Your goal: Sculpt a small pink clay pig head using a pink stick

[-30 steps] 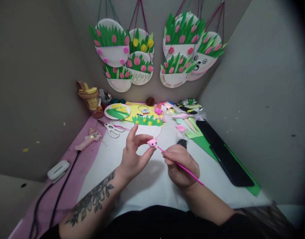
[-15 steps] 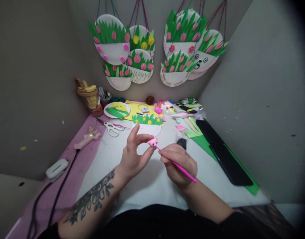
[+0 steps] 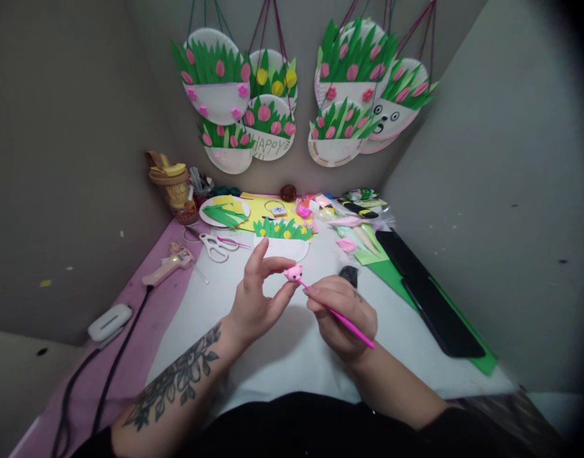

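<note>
Between thumb and fingertips, my left hand (image 3: 261, 292) pinches a small pink clay animal head (image 3: 294, 273) with dark eyes and little ears. My right hand (image 3: 344, 315) is closed like a pen grip around a thin bright pink modelling tool (image 3: 347, 326). The tool's tip touches the front of the clay head, or is very near it. Behind the hands lies a half paper plate with green paper grass and yellow flowers (image 3: 283, 238). A black lump in clear wrap (image 3: 348, 275) rests just beyond my right hand.
White scissors (image 3: 217, 247), a pink glue gun (image 3: 170, 266) with its cord and a white case (image 3: 109, 322) lie left. At right are a long black object (image 3: 428, 296), green sheets and bagged clay (image 3: 363, 238). Paper plate crafts (image 3: 215, 102) hang at the back; a cup (image 3: 170, 187) stands back left.
Both hands keep nearly the same pose, with the tool at the clay head. The whole view has shifted very slightly.
</note>
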A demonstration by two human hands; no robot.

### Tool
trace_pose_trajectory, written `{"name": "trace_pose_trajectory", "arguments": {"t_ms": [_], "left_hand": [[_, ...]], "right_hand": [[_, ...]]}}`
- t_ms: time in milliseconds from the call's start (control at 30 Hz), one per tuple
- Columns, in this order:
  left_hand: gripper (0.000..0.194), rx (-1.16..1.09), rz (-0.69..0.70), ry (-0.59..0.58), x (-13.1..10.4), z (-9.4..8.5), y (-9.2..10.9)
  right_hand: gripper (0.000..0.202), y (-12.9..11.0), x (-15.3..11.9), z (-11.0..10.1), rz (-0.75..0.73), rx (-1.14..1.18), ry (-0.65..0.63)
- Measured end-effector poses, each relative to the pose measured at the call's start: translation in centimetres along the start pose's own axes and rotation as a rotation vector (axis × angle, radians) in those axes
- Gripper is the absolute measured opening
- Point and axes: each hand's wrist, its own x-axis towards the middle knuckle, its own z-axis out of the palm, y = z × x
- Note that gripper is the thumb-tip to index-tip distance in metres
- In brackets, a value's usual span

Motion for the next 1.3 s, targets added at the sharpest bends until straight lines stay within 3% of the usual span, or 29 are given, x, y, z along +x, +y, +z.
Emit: {"name": "trace_pose_trajectory", "arguments": {"t_ms": [567,1067,1300], "left_hand": [[0.09,-0.007,0.004,-0.002,-0.08,-0.02,-0.13],[0.089,0.002,0.006,0.004,-0.02,-0.04,-0.11],[0.091,-0.045,-0.018,0.012,-0.02,0.05,-0.19]], "right_hand": [[0.039,-0.01,-0.03,0.13,-0.007,0.036,0.005],[0.033,-0.05,0.05,0.15,0.009,0.013,0.002],[0.031,0.13,-0.24,0.09,0.011,0.043,0.124]]}}
